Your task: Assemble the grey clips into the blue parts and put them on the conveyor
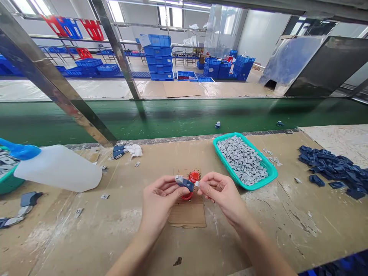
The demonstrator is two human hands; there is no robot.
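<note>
My left hand pinches a dark blue plastic part with a light grey piece at its upper left end. Between the thumb and forefinger of my right hand is a small light grey piece, held at the blue part's right end; whether the two touch is hard to tell. Behind and below them sits a small red container, partly hidden by my left hand and the part. It rests on a cardboard piece. A teal basket full of small grey pieces stands to the right.
A pile of dark blue parts lies at the right. On the left are a white bottle with a blue top, another teal basket and loose pieces. Beyond the table runs a green conveyor belt, with a slanted metal post at left.
</note>
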